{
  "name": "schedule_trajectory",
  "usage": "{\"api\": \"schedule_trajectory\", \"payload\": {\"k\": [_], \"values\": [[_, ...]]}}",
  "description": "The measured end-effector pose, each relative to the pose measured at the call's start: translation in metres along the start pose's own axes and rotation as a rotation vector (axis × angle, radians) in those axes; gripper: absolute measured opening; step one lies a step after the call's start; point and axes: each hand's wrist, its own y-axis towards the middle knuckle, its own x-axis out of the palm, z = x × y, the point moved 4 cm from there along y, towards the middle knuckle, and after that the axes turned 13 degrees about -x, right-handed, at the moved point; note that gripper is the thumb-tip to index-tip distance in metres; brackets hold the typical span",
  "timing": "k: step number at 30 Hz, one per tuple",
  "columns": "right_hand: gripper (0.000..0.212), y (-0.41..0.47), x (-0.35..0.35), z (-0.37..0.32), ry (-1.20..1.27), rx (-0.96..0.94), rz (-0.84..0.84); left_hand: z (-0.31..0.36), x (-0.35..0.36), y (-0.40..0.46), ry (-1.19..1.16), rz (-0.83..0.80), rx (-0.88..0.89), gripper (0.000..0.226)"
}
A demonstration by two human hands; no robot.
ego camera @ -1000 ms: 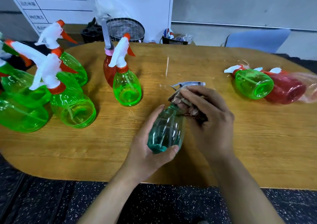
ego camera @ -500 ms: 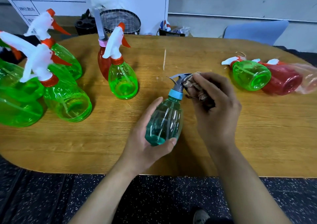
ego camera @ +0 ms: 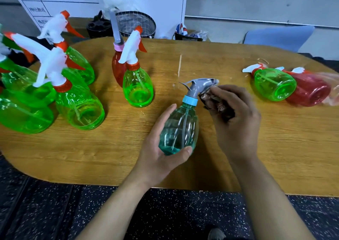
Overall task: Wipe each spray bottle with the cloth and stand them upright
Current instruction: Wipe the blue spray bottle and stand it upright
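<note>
Head view: the left hand (ego camera: 161, 144) curls around the teal bottle (ego camera: 180, 127), held above the table (ego camera: 275, 148), while the right hand (ego camera: 236, 118) pinches the cloth (ego camera: 213, 102) against its grey trigger head (ego camera: 200, 86). Hard rubbing there could twist the bottle loose or fire the trigger, and a swinging elbow might topple the green bottles (ego camera: 137, 87) nearby.

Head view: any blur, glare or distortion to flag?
Head view: wide-angle bending, the table edge curves and the left green bottles look stretched. The teal bottle in the left hand is sharp, as is the right hand. Red bottle at the right edge smears. No harsh glare.
</note>
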Motion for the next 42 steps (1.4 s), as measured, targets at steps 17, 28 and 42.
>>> {"api": "schedule_trajectory", "payload": {"k": [17, 28, 42], "values": [[0.035, 0.003, 0.0, 0.015, 0.03, 0.024, -0.242, -0.001, -0.004, 0.002, -0.073, 0.035, -0.022, 0.097], [0.025, 0.015, -0.023, 0.032, 0.336, 0.221, 0.133, -0.004, 0.001, 0.0, 0.074, 0.016, 0.041, 0.093], [0.026, 0.007, -0.018, 0.042, 0.37, 0.319, 0.191, -0.003, 0.002, 0.0, 0.095, -0.029, 0.029, 0.096]]}}
